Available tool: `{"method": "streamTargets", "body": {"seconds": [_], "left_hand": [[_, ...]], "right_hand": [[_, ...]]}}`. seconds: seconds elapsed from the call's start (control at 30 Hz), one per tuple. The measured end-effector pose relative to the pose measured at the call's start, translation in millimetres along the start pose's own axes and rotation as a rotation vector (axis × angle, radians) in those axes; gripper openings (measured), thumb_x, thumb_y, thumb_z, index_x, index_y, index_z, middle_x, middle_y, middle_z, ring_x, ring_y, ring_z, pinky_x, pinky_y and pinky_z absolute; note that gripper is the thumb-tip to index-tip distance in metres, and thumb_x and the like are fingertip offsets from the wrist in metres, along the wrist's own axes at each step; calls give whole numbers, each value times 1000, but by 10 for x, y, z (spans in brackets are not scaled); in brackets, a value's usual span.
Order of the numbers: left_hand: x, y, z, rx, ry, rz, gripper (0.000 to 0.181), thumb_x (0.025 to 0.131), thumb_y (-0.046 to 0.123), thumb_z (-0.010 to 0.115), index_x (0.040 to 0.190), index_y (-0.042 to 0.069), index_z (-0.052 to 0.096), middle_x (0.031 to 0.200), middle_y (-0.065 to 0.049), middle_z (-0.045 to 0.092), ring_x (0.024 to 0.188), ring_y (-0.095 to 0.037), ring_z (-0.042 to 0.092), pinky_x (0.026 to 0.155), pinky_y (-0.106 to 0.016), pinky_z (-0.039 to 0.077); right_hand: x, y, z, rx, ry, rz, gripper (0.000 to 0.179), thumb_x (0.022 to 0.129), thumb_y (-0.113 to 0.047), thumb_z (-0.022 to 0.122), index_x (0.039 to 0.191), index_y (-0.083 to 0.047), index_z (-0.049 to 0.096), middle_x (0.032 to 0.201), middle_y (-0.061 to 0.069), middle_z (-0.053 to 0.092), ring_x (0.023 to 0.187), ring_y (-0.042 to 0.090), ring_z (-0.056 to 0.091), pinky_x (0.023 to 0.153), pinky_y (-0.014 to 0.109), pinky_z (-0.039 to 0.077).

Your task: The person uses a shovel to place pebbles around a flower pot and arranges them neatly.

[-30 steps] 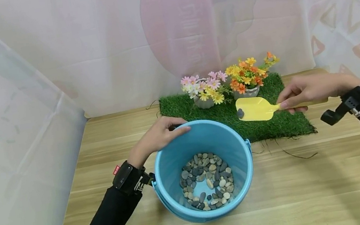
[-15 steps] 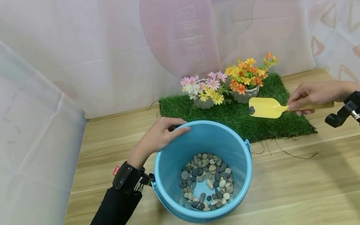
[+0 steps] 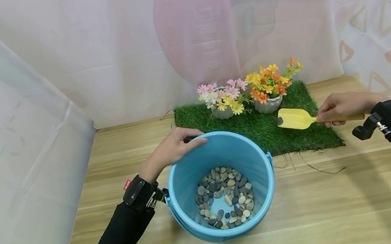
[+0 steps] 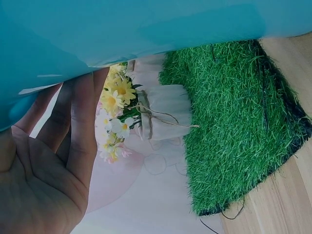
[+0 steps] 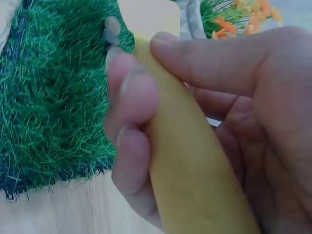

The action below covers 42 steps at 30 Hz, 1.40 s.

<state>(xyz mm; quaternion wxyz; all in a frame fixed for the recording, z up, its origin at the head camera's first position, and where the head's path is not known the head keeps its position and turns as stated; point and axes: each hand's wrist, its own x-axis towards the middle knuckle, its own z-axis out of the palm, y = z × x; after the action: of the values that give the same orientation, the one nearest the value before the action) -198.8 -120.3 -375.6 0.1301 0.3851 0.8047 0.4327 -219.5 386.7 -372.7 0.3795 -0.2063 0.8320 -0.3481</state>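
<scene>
A blue bucket (image 3: 258, 145) stands on the table with several grey, tan and white pebbles (image 3: 225, 177) across its bottom. My left hand (image 3: 171, 148) grips the far left of its rim, thumb over the edge; the left wrist view shows the fingers (image 4: 80, 131) against the outer wall. My right hand (image 3: 342, 108) holds a small yellow shovel (image 3: 295, 119) by its handle (image 5: 190, 161), above the right part of the grass mat (image 3: 251, 127). One dark pebble (image 3: 280, 120) shows at the shovel blade's tip. In the right wrist view, pebbles (image 5: 111, 30) appear beside the blade, over the grass.
Two potted flower bunches, one pink and yellow (image 3: 224, 97), one orange and yellow (image 3: 269, 83), stand at the mat's back, just beyond the shovel. A printed cloth (image 3: 124, 73) encloses the back and sides. The wooden table (image 3: 333, 211) extends in front and right.
My right hand has moved the shovel right and slightly toward me, away from the bucket and over the mat's right part. The left hand and bucket have stayed put.
</scene>
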Motion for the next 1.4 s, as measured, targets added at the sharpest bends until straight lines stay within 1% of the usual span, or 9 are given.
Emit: {"method": "streamTargets", "body": {"seconds": [0.13, 0.27, 0.43, 0.57, 0.8, 0.93, 1.17, 1.33, 1.4], "left_hand": [[-7, -3, 8, 0, 0, -8, 23, 95, 36, 52, 105, 22, 67, 86, 4, 66, 67, -10, 58, 60, -31, 48], [-10, -1, 9, 7, 4, -8, 22, 95, 37, 52, 105, 24, 67, 86, 6, 65, 66, -9, 57, 60, -31, 48], [-11, -3, 5, 4, 2, -8, 23, 95, 37, 52, 105, 22, 67, 86, 4, 66, 66, -9, 57, 60, -31, 47], [-12, -6, 5, 2, -4, -12, 24, 95, 37, 52, 105, 21, 67, 86, 4, 65, 65, -10, 57, 59, -31, 47], [-13, -3, 5, -4, -2, -8, 24, 95, 38, 52, 106, 22, 67, 86, 4, 66, 66, -9, 57, 60, -32, 48], [-18, -16, 6, 1, -1, -3, 23, 95, 38, 52, 106, 24, 67, 86, 5, 65, 66, -10, 57, 60, -32, 47], [-16, -11, 5, -12, -1, 1, 23, 95, 37, 52, 106, 23, 67, 87, 4, 66, 67, -10, 58, 60, -32, 48], [-10, -5, 2, -22, -6, -4, 22, 95, 35, 52, 106, 24, 67, 87, 5, 66, 68, -9, 59, 61, -33, 49], [-10, -7, 1, -26, -7, -8, 21, 95, 35, 52, 105, 24, 67, 87, 5, 66, 69, -9, 59, 61, -33, 49]], "right_hand": [[44, 34, 8, 34, -9, 46, 26, 97, -20, 50, 94, 3, 63, 77, 23, 52, 54, 21, 39, 56, 33, 39], [98, 14, 4, 23, -5, 108, 26, 96, -19, 51, 90, 2, 63, 74, 17, 53, 52, 17, 37, 54, 31, 37], [160, -45, -15, -37, -1, 156, 23, 96, -16, 50, 91, 1, 65, 73, 13, 55, 51, 14, 39, 52, 28, 36], [206, -106, -12, -75, -13, 175, 24, 97, -16, 49, 86, -1, 65, 72, 12, 55, 51, 13, 38, 52, 28, 35], [282, -207, 10, -145, -29, 211, 26, 97, -14, 48, 78, -5, 64, 65, 9, 53, 48, 13, 32, 50, 28, 32], [306, -294, 22, -194, -21, 204, 29, 96, -13, 50, 71, -4, 62, 61, 8, 51, 47, 13, 30, 50, 29, 32], [322, -470, 30, -370, 23, 156, 30, 93, -10, 53, 64, -9, 62, 54, 3, 48, 44, 12, 30, 47, 29, 31], [320, -588, 43, -447, 37, 154, 35, 92, -12, 55, 57, -11, 55, 50, -1, 41, 43, 11, 28, 48, 29, 30], [311, -628, 44, -456, 39, 153, 37, 92, -12, 56, 55, -11, 51, 49, -2, 39, 43, 11, 27, 48, 29, 30]]}}
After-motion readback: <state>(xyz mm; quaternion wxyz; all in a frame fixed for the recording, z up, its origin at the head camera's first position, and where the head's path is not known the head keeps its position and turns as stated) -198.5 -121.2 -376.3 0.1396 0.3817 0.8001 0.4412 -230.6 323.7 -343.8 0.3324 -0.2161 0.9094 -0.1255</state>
